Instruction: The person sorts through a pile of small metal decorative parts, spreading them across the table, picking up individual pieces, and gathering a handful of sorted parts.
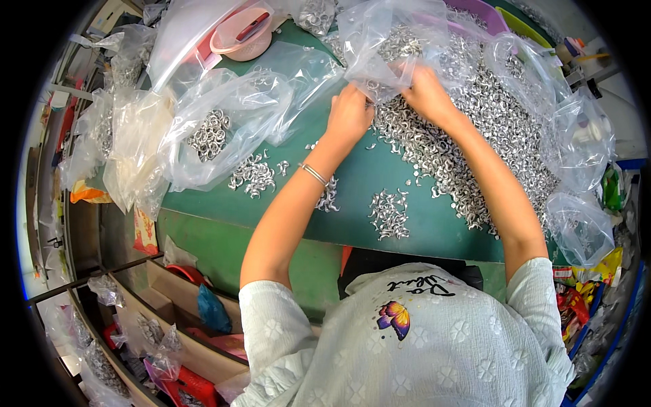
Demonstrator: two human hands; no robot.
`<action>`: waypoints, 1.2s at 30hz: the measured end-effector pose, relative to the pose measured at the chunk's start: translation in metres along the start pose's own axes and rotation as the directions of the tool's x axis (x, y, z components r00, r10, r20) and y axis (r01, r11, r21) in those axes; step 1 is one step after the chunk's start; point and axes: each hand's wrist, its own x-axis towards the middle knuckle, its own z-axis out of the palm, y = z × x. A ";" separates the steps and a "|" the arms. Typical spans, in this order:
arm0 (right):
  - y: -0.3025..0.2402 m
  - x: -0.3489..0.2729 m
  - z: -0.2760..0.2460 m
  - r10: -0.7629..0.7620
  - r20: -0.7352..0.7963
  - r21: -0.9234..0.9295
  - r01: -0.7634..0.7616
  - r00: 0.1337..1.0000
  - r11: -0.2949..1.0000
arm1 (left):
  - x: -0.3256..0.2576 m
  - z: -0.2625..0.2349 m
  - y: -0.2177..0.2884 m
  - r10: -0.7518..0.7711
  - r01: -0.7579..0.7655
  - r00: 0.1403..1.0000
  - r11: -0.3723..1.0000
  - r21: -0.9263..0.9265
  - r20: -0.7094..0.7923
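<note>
Both arms reach forward over a green table (pixel 325 227). Between them is a clear plastic bag (pixel 369 41), its edge gathered in my closed hands. My left hand (pixel 350 112) grips the bag's near left side, its fingertips partly hidden. A short way to the right, my right hand (pixel 426 93) is closed on the same bag, fingers partly behind the film. A large heap of small curved silver metal pieces (pixel 468 149) spreads below and right of my right hand. Smaller piles of these pieces (pixel 388 214) lie nearer the table's front edge.
To the left, an open clear bag (pixel 230 152) holds metal rings, with a loose pile (pixel 253 175) beside it. A pink bowl (pixel 242 41) with a red-handled tool stands behind. Purple and green tubs (pixel 485 13) are at the back right. Wooden drawers (pixel 169 298) lie below left.
</note>
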 end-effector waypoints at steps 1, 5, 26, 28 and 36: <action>-0.008 0.000 -0.003 0.059 0.019 0.001 -0.059 0.998 0.998 | -0.002 -0.002 -0.003 -0.006 0.008 1.000 0.998 -0.056 0.025; -0.007 0.002 -0.009 0.175 0.119 -0.051 -0.170 0.977 0.984 | -0.007 -0.008 -0.006 -0.076 0.087 0.996 0.952 -0.293 0.050; -0.009 -0.017 -0.016 0.028 0.162 -0.121 -0.009 0.986 0.993 | -0.004 -0.032 0.006 -0.351 0.404 0.914 0.766 -0.500 0.200; 0.000 -0.021 -0.011 -0.038 0.138 -0.178 0.063 0.990 0.982 | -0.003 -0.030 0.006 -0.385 0.465 0.884 0.670 -0.579 0.264; -0.013 -0.021 -0.019 0.251 0.372 0.236 -0.353 0.894 0.906 | -0.010 -0.041 0.036 -0.403 0.682 0.723 0.289 -0.672 0.561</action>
